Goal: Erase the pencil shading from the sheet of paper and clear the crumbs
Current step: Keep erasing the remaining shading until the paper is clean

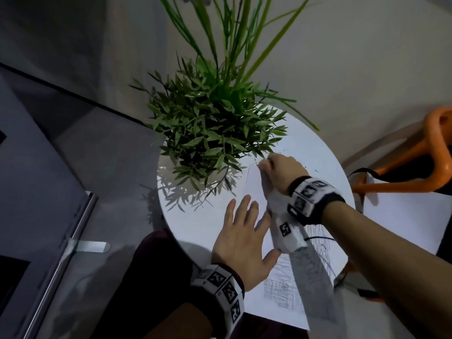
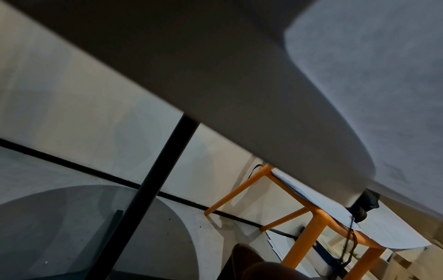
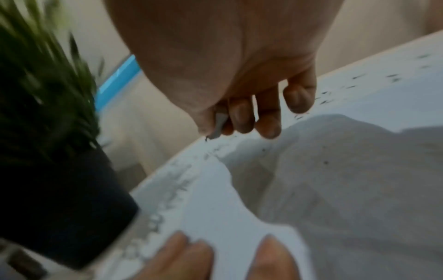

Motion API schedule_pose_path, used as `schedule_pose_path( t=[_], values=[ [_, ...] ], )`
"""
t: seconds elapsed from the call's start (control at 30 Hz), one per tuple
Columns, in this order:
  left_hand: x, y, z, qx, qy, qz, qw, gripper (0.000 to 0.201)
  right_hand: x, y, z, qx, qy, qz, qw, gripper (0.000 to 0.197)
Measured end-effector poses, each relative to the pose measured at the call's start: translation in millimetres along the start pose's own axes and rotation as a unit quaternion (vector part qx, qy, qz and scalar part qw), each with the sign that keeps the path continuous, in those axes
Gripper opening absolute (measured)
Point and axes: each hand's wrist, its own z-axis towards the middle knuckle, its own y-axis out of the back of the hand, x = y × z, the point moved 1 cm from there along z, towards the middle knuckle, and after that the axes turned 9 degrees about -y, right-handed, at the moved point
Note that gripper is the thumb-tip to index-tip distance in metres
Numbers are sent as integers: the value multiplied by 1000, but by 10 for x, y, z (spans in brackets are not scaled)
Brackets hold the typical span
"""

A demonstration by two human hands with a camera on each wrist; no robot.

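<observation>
Pressing flat with spread, straight fingers, the left hand (image 1: 244,243) pins the near-left part of the sheet of paper (image 1: 254,184) to the round white surface (image 1: 195,216), while the right hand (image 1: 281,172) reaches to the sheet's far corner with its fingers curled round a small grey eraser (image 3: 219,125), only a sliver of which shows in the right wrist view. Pencil shading (image 1: 281,289) remains on the near part of the sheet, close to the edge of the surface, so the erasing looks unfinished. Dark crumbs (image 3: 323,102) lie scattered on the surface beyond the right hand's fingertips and along the sheet's far edge. The paper is likely light, thin and easily creased or torn, so it is best held flat close beside the rubbed patch, with strokes running away from the holding hand; the crumbs are loose and should brush off with a light sweep. One container stands here, a dark pot (image 3: 59,208) holding a green plant (image 1: 210,133), just beside the sheet's far-left corner; its leaves overhang the surface and could catch a sweeping hand.
</observation>
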Motion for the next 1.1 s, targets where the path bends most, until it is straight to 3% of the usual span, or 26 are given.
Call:
schedule_pose_path(
  t=[0.07,0.13,0.2,0.4,0.5,0.6,0.73,0.87,1.0,1.1],
  values=[
    [7,-4,2,-2,0,-6,1000,80,-145,37,-147,37,6,156,987,35],
    [26,-19,13,-14,2,-18,1000,81,-270,69,-426,89,25,228,969,37],
    [37,-28,5,-36,5,-33,999,80,-361,5,-610,106,47,171,978,37],
    [25,-13,-5,-33,3,-22,999,78,-241,-206,-530,38,106,-23,993,29],
    [21,-39,0,-22,2,-2,1000,78,-296,-109,-370,13,71,-96,993,33],
    [22,-47,-14,-34,10,-5,999,78,-361,-11,-223,3,9,-98,995,29],
    [24,-48,-12,-31,7,0,1000,78,-402,-82,-333,7,32,-96,995,33],
    [27,-76,-15,-32,8,5,999,78,-485,-17,-266,-31,-30,-95,995,32],
    [33,-63,-9,-40,12,-8,999,77,-454,-111,-349,-21,-10,-24,999,32],
    [31,-83,0,-35,10,-9,999,76,-520,-121,-386,-22,-31,-45,998,31]
  ],
)
